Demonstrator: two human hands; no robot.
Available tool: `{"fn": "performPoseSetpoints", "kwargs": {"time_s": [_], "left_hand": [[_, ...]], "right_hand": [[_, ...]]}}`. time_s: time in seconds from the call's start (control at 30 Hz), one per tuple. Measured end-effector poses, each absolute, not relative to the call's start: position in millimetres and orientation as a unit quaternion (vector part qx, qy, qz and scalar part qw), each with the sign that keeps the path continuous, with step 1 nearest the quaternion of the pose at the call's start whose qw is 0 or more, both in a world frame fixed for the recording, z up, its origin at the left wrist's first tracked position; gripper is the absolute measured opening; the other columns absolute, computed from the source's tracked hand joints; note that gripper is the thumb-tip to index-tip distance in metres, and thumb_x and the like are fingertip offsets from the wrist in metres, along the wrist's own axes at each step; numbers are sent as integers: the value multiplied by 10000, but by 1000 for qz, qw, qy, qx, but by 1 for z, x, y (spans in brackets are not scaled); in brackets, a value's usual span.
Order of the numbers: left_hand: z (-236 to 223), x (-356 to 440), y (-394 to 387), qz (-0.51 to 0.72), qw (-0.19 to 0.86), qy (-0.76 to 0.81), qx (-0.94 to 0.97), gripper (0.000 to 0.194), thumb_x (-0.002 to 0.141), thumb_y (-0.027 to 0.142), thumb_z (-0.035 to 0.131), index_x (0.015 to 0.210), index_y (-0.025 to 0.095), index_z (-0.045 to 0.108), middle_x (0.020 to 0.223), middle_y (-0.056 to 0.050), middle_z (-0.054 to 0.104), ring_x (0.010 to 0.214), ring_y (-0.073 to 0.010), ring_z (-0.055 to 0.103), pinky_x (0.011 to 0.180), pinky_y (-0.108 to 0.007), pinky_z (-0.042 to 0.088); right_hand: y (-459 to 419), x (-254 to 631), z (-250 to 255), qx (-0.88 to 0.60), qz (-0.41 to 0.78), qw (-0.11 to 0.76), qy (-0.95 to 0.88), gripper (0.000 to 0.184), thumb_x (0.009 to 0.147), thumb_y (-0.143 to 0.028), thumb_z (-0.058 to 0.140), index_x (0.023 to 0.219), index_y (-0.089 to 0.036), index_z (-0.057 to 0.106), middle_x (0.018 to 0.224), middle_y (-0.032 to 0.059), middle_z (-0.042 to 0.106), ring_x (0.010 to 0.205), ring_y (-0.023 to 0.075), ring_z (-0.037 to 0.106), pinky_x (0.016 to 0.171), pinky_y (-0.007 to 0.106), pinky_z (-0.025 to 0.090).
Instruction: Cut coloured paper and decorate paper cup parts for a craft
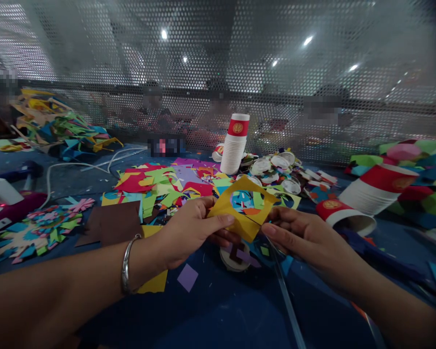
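Observation:
A square of yellow paper with a round hole cut in its middle is held up in front of me, corners pointing up and down. My left hand is closed on its left side, thumb on top and fingers underneath. My right hand pinches its lower right edge, where a dark line, perhaps a slit, runs into the paper. Below the paper lies a round pale disc with purple and brown paper pieces on it. A small purple paper square lies below my left hand.
A tall paper cup stack stands behind scattered coloured scraps, beside piled round discs. More cups lean at the right. Brown paper, a power strip and a white cable are at left.

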State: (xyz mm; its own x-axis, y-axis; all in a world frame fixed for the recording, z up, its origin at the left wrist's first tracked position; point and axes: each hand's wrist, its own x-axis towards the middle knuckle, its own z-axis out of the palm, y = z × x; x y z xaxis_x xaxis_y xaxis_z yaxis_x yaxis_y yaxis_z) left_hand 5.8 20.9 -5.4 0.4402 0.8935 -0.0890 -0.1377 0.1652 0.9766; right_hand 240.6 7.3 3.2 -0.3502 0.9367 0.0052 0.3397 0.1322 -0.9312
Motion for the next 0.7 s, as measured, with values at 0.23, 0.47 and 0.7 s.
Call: {"fn": "performPoseSetpoints", "kwargs": {"time_s": [0.23,0.47,0.7], "left_hand": [[-5,7,20,386,674,352,522,275,869,283,716,1085,123,657,977,-129,772,768,-180,750,649,-245,577],[-4,7,20,385,676,359,515,245,872,261,705,1069,124,656,956,-134,775,740,-178,752,656,-255,584],[-5,7,20,381,683,361,508,205,885,228,685,1061,131,643,954,-114,770,698,-146,741,621,-224,573]], "right_hand": [[8,242,0,-460,467,326,-681,280,915,-479,683,960,-205,647,695,-47,521,591,83,412,514,211,304],[9,241,0,-471,468,320,-676,319,902,-517,682,988,-212,637,732,-37,543,634,96,436,554,218,321],[7,237,1,-478,463,318,-676,373,920,-567,631,942,-195,634,684,-48,453,588,91,331,511,237,235]]}}
